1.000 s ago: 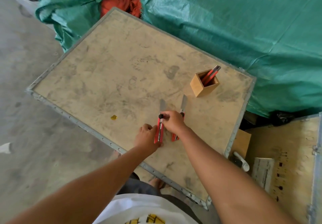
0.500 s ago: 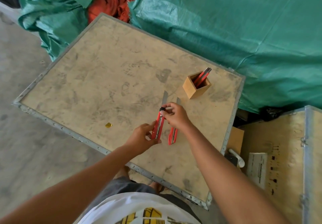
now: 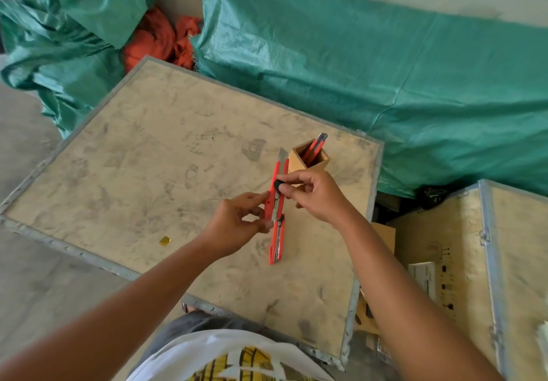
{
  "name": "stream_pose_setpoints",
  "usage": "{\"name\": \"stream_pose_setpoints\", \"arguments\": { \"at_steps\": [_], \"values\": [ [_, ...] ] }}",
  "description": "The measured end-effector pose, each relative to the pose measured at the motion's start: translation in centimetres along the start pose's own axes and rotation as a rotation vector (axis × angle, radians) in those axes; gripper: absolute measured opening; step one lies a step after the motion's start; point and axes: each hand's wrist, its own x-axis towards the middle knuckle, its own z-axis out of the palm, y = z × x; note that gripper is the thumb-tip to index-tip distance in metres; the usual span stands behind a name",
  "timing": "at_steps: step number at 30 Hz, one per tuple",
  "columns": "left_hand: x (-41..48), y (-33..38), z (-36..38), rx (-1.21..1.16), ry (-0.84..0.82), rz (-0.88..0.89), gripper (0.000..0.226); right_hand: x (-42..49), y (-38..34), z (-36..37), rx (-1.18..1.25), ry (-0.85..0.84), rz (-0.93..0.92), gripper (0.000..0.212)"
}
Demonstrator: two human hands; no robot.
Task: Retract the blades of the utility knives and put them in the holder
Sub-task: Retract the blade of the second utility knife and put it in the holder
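I hold a red utility knife [image 3: 277,186] above the wooden board [image 3: 154,173]. My left hand [image 3: 237,226] grips its lower body. My right hand [image 3: 314,195] pinches the black slider knob on it. A short length of grey blade sticks out of its top end. A second red utility knife [image 3: 276,245] lies flat on the board just below the held one; its blade end is hidden behind my hands. The square wooden holder [image 3: 308,159] stands to the upper right with red knives [image 3: 315,146] upright in it.
A small yellow scrap [image 3: 165,240] lies on the board to the left. Green tarpaulin [image 3: 400,84] and an orange cloth [image 3: 160,42] lie behind the board. A wooden crate [image 3: 489,262] stands to the right, with a gap and small boxes between.
I lifted one knife off the board with both hands; its exposed blade looks shorter than before. The other knife stays on the board. The view has shifted closer.
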Motion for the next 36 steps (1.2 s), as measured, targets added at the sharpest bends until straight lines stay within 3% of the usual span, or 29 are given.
{"name": "stream_pose_setpoints", "arguments": {
  "at_steps": [14,22,27,32,36],
  "values": [
    [1.9,1.5,1.0,-0.102,0.012,0.003,0.053,-1.7,-0.1,-1.7,-0.212,-0.037,-0.123,0.028],
    [2.5,2.5,1.7,-0.060,-0.028,0.044,0.059,-2.0,0.0,-1.7,-0.289,0.130,-0.098,0.024],
    [2.8,2.7,2.0,-0.055,-0.024,0.056,0.060,-2.4,0.2,-2.4,-0.230,0.082,-0.118,0.026],
    [3.2,3.0,2.3,-0.045,-0.038,0.045,0.059,-2.4,0.2,-1.9,-0.248,0.238,-0.157,0.024],
    [3.9,2.8,2.2,-0.010,-0.038,0.051,0.058,-2.3,0.2,-2.6,-0.219,0.168,-0.133,0.027]
  ]
}}
